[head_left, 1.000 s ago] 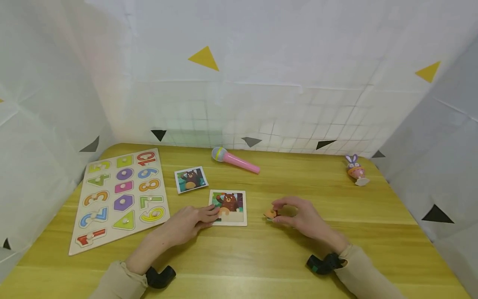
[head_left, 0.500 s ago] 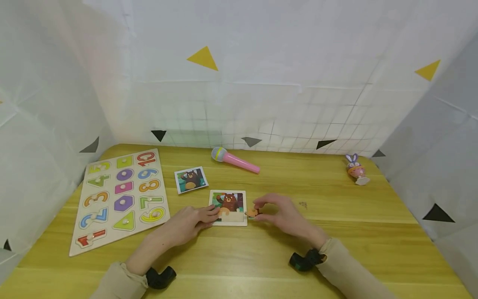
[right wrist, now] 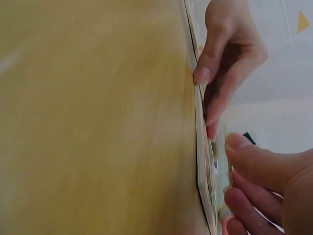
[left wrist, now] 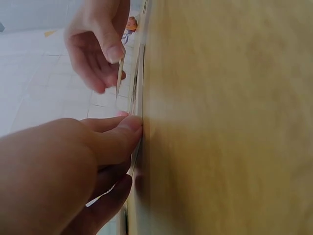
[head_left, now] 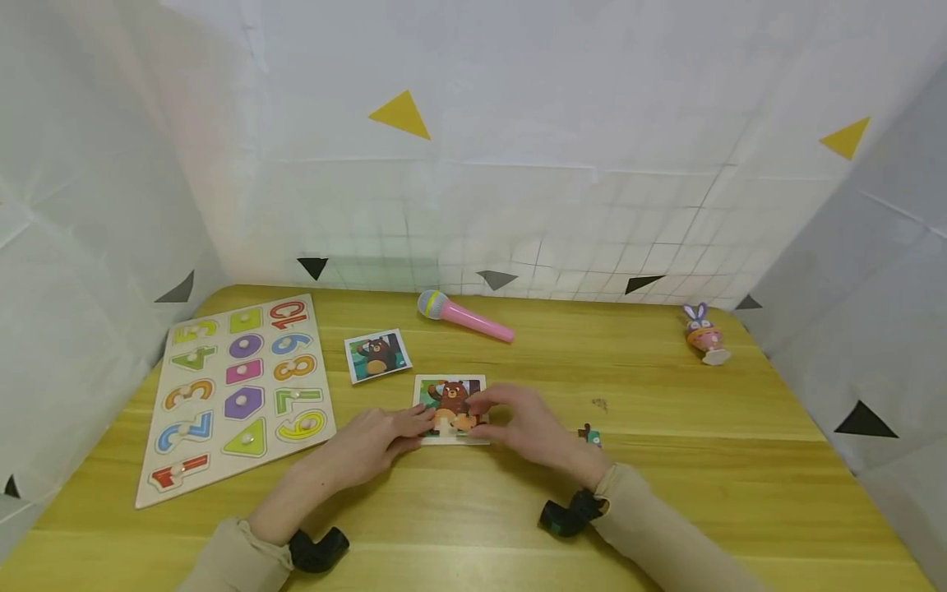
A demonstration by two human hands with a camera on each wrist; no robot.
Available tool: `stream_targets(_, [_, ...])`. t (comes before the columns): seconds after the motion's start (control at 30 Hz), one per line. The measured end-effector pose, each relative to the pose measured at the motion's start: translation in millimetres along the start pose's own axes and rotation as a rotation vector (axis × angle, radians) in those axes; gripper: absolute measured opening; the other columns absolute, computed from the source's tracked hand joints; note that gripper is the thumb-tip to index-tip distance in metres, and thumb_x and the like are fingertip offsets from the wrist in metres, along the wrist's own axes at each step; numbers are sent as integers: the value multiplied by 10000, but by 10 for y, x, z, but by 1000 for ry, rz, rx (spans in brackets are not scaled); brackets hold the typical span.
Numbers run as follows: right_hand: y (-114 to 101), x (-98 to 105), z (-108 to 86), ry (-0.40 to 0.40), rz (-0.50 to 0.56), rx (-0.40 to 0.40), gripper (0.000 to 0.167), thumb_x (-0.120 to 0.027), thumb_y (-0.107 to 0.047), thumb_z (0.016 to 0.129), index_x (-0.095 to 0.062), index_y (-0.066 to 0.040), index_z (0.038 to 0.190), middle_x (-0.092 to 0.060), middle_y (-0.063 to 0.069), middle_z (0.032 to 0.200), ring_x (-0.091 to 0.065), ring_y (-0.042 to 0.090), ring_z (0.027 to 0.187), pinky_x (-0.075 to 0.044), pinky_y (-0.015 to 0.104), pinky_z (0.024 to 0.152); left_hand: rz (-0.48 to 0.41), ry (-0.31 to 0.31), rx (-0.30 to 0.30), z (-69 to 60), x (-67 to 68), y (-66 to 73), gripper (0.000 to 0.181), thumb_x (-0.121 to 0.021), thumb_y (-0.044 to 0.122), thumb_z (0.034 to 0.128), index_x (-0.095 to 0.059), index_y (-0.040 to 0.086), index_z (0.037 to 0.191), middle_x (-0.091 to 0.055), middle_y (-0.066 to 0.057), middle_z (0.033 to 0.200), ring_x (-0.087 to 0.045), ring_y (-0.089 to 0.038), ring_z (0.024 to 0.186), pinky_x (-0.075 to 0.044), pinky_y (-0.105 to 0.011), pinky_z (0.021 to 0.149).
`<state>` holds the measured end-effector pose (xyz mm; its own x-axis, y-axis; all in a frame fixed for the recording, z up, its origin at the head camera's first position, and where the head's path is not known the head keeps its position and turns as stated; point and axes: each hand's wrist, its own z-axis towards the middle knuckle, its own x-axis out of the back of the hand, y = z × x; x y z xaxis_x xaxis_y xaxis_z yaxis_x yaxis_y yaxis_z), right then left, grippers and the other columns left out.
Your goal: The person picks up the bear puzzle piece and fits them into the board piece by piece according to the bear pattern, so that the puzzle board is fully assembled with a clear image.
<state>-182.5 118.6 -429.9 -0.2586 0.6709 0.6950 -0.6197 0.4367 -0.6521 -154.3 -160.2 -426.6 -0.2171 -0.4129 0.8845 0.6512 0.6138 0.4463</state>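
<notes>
A small bear jigsaw puzzle board (head_left: 459, 441) lies mid-table, its lower part showing bare wood. My left hand (head_left: 370, 448) holds the board at its left edge; in the left wrist view the thumb (left wrist: 131, 123) presses on that edge. Between thumb and fingers, my right hand (head_left: 525, 423) pinches an orange-brown puzzle piece (head_left: 464, 422) over the board's lower right. The right wrist view shows this piece (right wrist: 229, 171) edge-on and raised off the board. Another puzzle piece (head_left: 589, 436), teal and brown, lies on the table beside the right wrist.
Behind the board lie a bear picture card (head_left: 377, 356) and a pink toy microphone (head_left: 473, 319). A wooden number-and-shape peg board (head_left: 159, 460) takes up the left side. A rabbit figurine (head_left: 706, 335) is at the far right. Draped white sheets (head_left: 518, 205) enclose the table's back and sides.
My right hand has carried the orange-brown piece leftward from the table to above the board's lower right. This uncovers the teal-and-brown piece. The left hand stays put.
</notes>
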Motion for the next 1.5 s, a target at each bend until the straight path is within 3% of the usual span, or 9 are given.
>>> stream_targets(0.3, [-47, -158, 146, -15, -33, 27, 359, -831, -189, 816, -735, -93, 1148, -733, 12, 1030, -679, 158, 943, -571, 364, 817, -13, 16, 7, -5, -10, -7, 408, -634, 131, 986, -605, 105, 1391, -591, -95, 1397, -586, -240, 1266, -540, -408, 974])
stream_targets(0.63, [-8, -253, 148, 22, -82, 21, 354, -853, -208, 796, -744, -107, 1116, -720, -2, 979, -658, 140, 918, -551, 300, 777, -17, 10, 19, 5, -2, -4, 430, -626, 133, 990, -585, 141, 1418, -586, -105, 1400, -609, -245, 1234, -552, -403, 958])
stream_targets(0.73, [-9, -264, 142, 34, -72, 27, 352, -854, -218, 794, -745, -105, 1110, -717, 3, 973, -660, 146, 917, -555, 306, 784, 19, 6, 11, 9, 11, 24, 429, -625, 138, 990, -588, 149, 1417, -597, -120, 1389, -630, -262, 1204, -560, -407, 941])
stream_targets(0.9, [-14, -272, 135, 44, -68, 32, 347, -849, -227, 797, -746, -100, 1103, -717, 5, 967, -660, 149, 914, -556, 306, 781, 178, -12, -31, 17, 24, 104, 435, -645, 47, 953, -626, 137, 1378, -608, -81, 1395, -631, -308, 1204, -556, -456, 939])
stream_targets(1.03, [-5, -287, 131, 60, -69, 45, 342, -852, -224, 791, -748, -99, 1092, -716, 3, 959, -660, 145, 907, -557, 307, 769, 267, -23, -25, 19, -1, 132, 435, -645, 33, 945, -638, 140, 1367, -606, -70, 1401, -680, -331, 1094, -579, -458, 880])
stream_targets(1.2, [7, -301, 130, 71, -65, 44, 337, -854, -227, 787, -754, -105, 1085, -726, -1, 962, -668, 138, 912, -560, 309, 772, 288, -27, -13, 18, -14, 138, 410, -641, 69, 959, -642, 142, 1363, -605, -75, 1403, -707, -337, 998, -589, -458, 839])
stream_targets(1.5, [23, -308, 117, 77, -71, 52, 338, -850, -213, 791, -749, -103, 1094, -725, 8, 965, -671, 150, 914, -560, 322, 774, 308, -38, -23, 26, -25, 139, 535, -655, -65, 871, -634, 127, 1369, -600, -92, 1410, -677, -344, 1095, -584, -467, 852])
